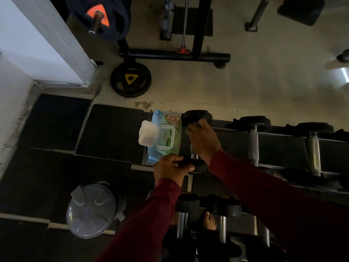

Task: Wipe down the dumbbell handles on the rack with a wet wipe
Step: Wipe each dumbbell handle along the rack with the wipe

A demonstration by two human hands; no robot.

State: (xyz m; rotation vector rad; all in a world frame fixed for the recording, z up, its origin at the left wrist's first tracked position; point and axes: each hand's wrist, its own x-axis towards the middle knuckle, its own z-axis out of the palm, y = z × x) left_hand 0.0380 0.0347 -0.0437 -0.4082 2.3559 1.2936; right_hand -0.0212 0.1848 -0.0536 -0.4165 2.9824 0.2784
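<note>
At the rack's (283, 140) left end, top shelf: the first dumbbell (196, 118), lying front to back, handle mostly hidden under the right hand (203, 138). Right hand curled over that handle near the far head, likely rubbing it (no wipe plainly visible in the fingers, so cannot tell). Left hand (170, 168) clamped on the near head, probably to stop it rolling. Just left, touching the far head: wipe pack (164, 137), lid flipped open, kept within reach for a fresh sheet. Further right, two more dumbbells (254, 140), bare handles. Lower left, a lidded bin (92, 209) on the floor.
</note>
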